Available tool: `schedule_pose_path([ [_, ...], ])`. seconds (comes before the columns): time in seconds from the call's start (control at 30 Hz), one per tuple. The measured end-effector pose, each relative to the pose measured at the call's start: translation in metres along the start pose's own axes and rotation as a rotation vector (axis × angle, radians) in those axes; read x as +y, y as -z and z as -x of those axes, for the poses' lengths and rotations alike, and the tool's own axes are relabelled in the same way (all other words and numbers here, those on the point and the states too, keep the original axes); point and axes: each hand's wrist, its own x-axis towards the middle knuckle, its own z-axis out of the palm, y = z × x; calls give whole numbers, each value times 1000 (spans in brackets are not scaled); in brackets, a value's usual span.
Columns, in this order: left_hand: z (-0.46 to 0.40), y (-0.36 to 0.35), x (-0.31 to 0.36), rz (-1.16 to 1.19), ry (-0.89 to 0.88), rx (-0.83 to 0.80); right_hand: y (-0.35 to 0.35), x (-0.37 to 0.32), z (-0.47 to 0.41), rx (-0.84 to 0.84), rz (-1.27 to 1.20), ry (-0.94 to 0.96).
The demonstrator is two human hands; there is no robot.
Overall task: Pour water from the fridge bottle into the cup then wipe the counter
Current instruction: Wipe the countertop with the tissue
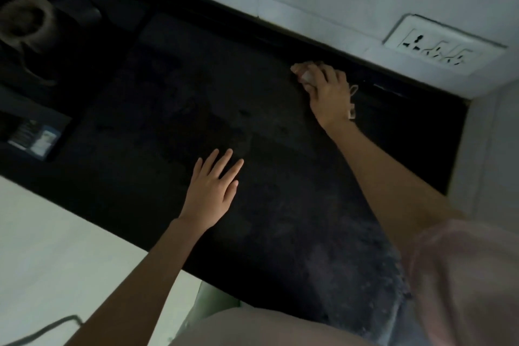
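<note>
Step in hand: you look to be in the wiping part of the task; neither bottle nor cup shows in this view.
Right hand [323,87]: your fingers are curled over a small pale cloth [308,76], pressing it down at the far edge of the dark counter [280,205], just short of the wall. A thin pale string or tag trails beside your wrist.
Left hand [214,185]: flat and relaxed, fingers straight and spread, palm down on the counter, grasping nothing.
Key relation: the cloth sits under your right hand, well apart from the left and farther from your body. The counter's long axis runs from the stove burner [26,19], beyond your left hand, towards the corner past your right. The unwiped stretch likely lies between your two hands and leftward.
Nearer hand: the right one already has the cloth; the left looks to be only bracing.
Nearby: a wall socket [443,49] above your right hand.
Risk: dim light hides any wet patches.
</note>
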Motion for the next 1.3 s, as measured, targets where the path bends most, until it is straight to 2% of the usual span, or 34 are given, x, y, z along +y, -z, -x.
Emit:
schedule_pose_path([
  [0.27, -1, -3, -3, -7, 14, -7, 22, -49, 141, -106, -231, 237],
  [0.37, 1, -3, -2, 4, 14, 2, 17, -40, 116, -126, -249, 298],
  [0.43, 1, -4, -2, 32, 15, 5, 7, -32, 68, -122, -212, 257],
  [0.53, 2, -3, -2, 67, 17, 28, -3, -28, -6, -114, -137, 56],
  [0.67, 1, -3, 0, 75, 23, 30, -7, -42, -25, -111, -97, -125],
  [0.83, 1, -2, -2, 20, 30, -33, 5, -60, 65, -97, -224, 103],
  [0.93, 1, -1, -2, 33, 51, -67, 21, -64, 134, -86, -263, 108],
  [1.0, 1, 0, -1, 37, 62, -73, 24, -62, 150, -56, -269, 100],
  [1.1, 1, 3, 0, 41, 50, -66, 16, -56, 110, -85, -246, 125],
  [1.3, 15, 21, -19, 33, 106, 13, -9, -60, -1, -149, -200, -30],
])
